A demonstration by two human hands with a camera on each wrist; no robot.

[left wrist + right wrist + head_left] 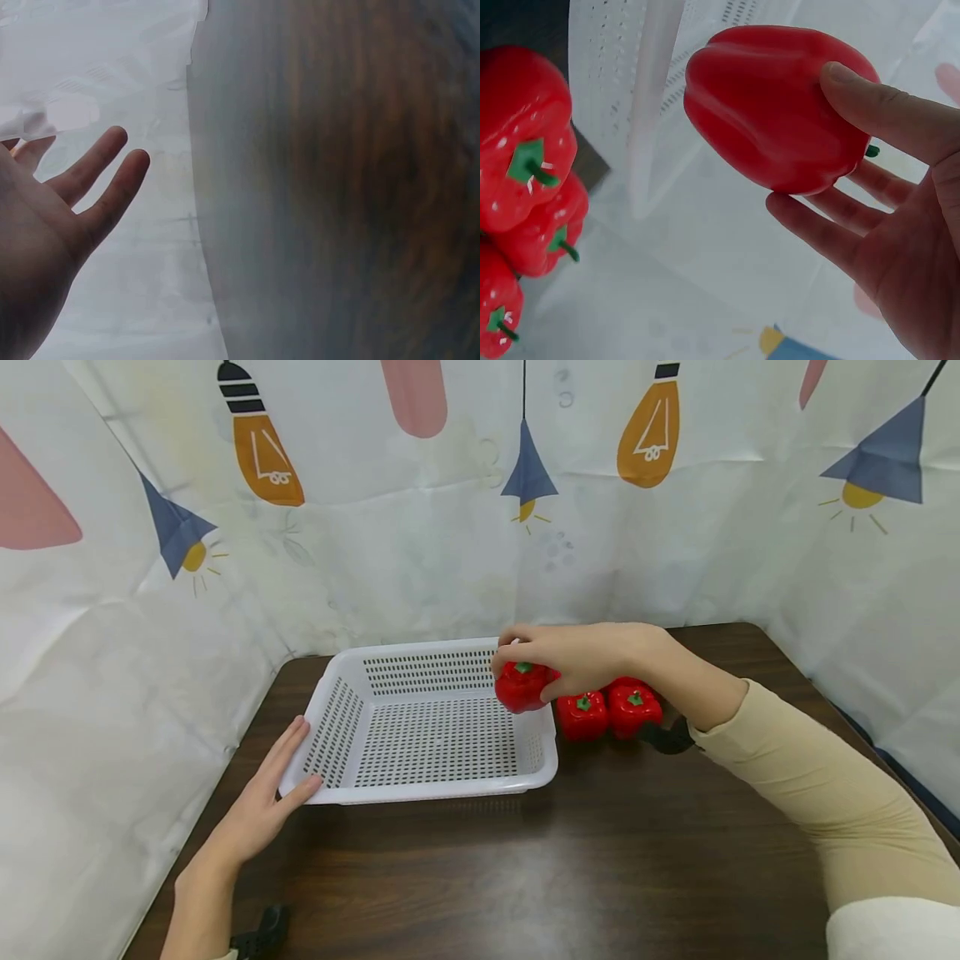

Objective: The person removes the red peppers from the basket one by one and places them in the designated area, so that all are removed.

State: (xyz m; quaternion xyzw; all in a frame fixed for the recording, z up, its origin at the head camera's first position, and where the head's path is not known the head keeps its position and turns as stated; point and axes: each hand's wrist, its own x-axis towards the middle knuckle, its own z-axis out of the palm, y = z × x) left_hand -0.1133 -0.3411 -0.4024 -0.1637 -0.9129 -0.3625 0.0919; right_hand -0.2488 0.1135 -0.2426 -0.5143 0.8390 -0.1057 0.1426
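A red bell pepper (520,687) with a green stem is gripped by my right hand (573,653) over the right side of a white plastic basket (442,790). In the right wrist view, the thumb and fingers of the right hand (907,225) hold this bell pepper (780,105) beside the basket wall (611,82). My left hand (258,806) rests against the basket's left rim, fingers extended. Its fingers look spread in the left wrist view, where the left hand (52,225) shows palm side. Perforations cover the basket's floor and sides.
More red bell peppers (633,703) sit on the table just right of the basket; the right forearm partly hides them. The dark wooden table (480,877) extends in front of the basket. Behind and beside it hangs a white curtain (420,552) printed with lamps and bulbs.
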